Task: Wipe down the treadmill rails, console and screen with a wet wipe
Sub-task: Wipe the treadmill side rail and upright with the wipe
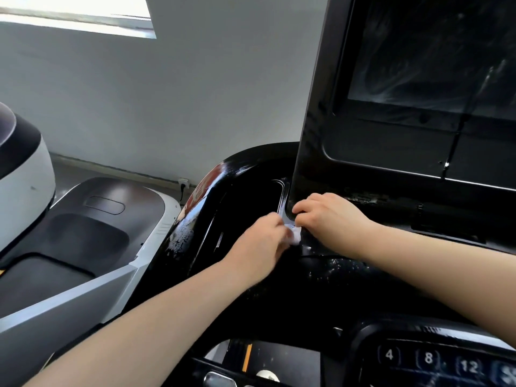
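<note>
You are on console (251, 196) step, by screen (430, 51) base. Left hand (255, 247) and right hand (332, 219) both curl round small white wipe (294, 236), pinched between them, mid-scene. Next: rub along far wet ledge, then screen.

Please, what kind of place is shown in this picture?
Probably a gym or fitness room. The person works at a black treadmill console with a large screen and speed buttons, and a second white and dark machine stands beside it, by a plain grey wall.
</note>
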`<state>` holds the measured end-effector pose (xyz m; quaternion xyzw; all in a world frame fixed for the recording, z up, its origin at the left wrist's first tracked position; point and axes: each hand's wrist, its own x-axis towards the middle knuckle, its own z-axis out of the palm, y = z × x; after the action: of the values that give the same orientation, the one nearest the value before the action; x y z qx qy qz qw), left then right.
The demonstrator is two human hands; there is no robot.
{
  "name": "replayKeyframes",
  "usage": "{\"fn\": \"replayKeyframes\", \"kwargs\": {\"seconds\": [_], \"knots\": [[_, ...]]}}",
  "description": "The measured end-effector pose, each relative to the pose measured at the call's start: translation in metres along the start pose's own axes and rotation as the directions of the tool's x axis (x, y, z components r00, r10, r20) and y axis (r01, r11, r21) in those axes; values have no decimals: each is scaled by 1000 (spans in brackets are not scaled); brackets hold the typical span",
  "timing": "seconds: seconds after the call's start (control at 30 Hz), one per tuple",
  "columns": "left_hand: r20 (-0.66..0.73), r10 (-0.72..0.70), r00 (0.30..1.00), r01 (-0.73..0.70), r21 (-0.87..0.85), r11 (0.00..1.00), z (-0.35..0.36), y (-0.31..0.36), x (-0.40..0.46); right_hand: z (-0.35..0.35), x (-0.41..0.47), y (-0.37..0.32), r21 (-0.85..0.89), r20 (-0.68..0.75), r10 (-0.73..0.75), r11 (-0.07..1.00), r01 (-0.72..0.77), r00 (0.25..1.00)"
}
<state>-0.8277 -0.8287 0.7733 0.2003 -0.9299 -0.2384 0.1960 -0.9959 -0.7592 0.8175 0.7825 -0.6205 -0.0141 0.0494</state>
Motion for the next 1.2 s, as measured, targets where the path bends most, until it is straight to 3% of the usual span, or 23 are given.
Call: {"fn": "replayKeyframes", "kwargs": {"seconds": [0.1,0.2,0.4,0.6,0.87,1.1,1.2], "knots": [[181,9,984,-7,-10,1000,9,16,-26,-1,-18,-2,-33,82,50,998,-47,995],[300,-73,951,43,103,994,9,20,-25,-5,-32,-4,-10,139,102,995,-102,985],[309,-191,932,173,87,981,19,10,20,-8,-48,-2,-36,195,205,979,-202,959],[418,-79,905,40,101,994,5,11,-26,-7,-49,-2,-33,220,207,978,-205,953],[415,-295,861,258,146,955,21,22,32,-8,-44,2,-35,211,202,979,-199,956],[470,-117,875,47,158,986,7,23,-23,-11,-43,4,-26,222,177,984,-175,959],[480,-149,865,13,274,962,-3,20,-52,-8,-41,-1,-22,220,156,988,-155,963]]}}
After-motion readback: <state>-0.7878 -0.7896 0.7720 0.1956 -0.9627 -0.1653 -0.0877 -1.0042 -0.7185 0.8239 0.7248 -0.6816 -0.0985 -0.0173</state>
